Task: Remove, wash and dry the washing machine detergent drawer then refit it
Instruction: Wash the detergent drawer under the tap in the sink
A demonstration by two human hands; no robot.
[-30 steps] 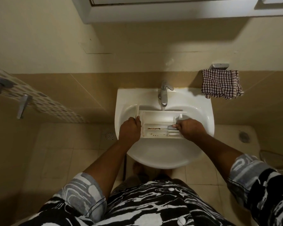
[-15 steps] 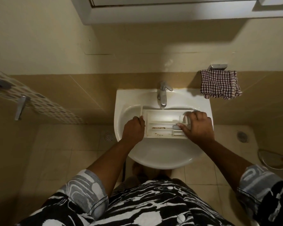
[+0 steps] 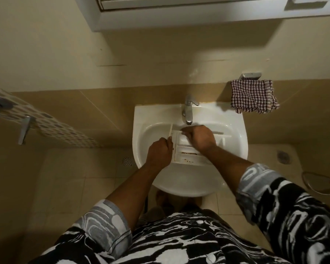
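The white detergent drawer (image 3: 187, 157) lies across the bowl of the white sink (image 3: 147, 119), under the chrome tap (image 3: 188, 111). Brown residue marks its near compartments. My left hand (image 3: 159, 151) grips the drawer's left end. My right hand (image 3: 198, 139) lies over the drawer's far middle compartment, fingers curled and pointing left along the far wall. It hides much of the drawer's middle, and I cannot tell whether it holds anything. No running water is visible.
A checked cloth (image 3: 253, 96) hangs from a wall holder right of the sink. A patterned curtain and metal handles (image 3: 25, 128) stand at the left. Floor drains (image 3: 127, 161) lie on the tiled floor either side. A cabinet hangs overhead.
My right hand has moved from the drawer's right end leftwards to its far middle compartment. The left hand has kept its grip on the left end.
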